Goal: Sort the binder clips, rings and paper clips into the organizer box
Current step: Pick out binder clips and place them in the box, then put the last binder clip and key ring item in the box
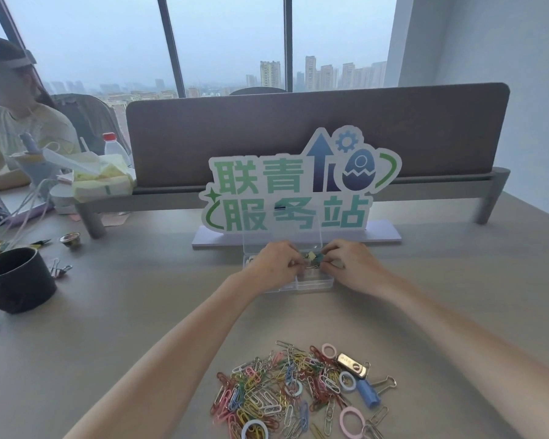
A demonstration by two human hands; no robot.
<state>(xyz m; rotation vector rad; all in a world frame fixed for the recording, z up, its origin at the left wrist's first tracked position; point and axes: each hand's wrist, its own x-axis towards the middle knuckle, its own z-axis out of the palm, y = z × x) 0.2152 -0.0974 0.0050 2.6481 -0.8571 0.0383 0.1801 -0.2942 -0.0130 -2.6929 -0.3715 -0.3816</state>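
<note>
A clear plastic organizer box [314, 285] sits open on the desk, its lid [282, 239] standing up at the back. Both hands hover over it. My left hand [276, 264] and my right hand [349, 264] pinch small clips between them above the box; yellow and green binder clips [313, 256] show between the fingertips. Close to me lies a pile of coloured paper clips [276, 394], with pink, white and blue rings [351, 421] and a blue binder clip [368, 396] among them. A gold USB stick [351, 364] lies on the pile.
A green-lettered sign [298, 191] on a white base stands just behind the box, with a grey desk divider [298, 128] behind it. A black round container [16, 280] and loose binder clips [59, 269] sit at left. Another person [16, 122] sits at far left.
</note>
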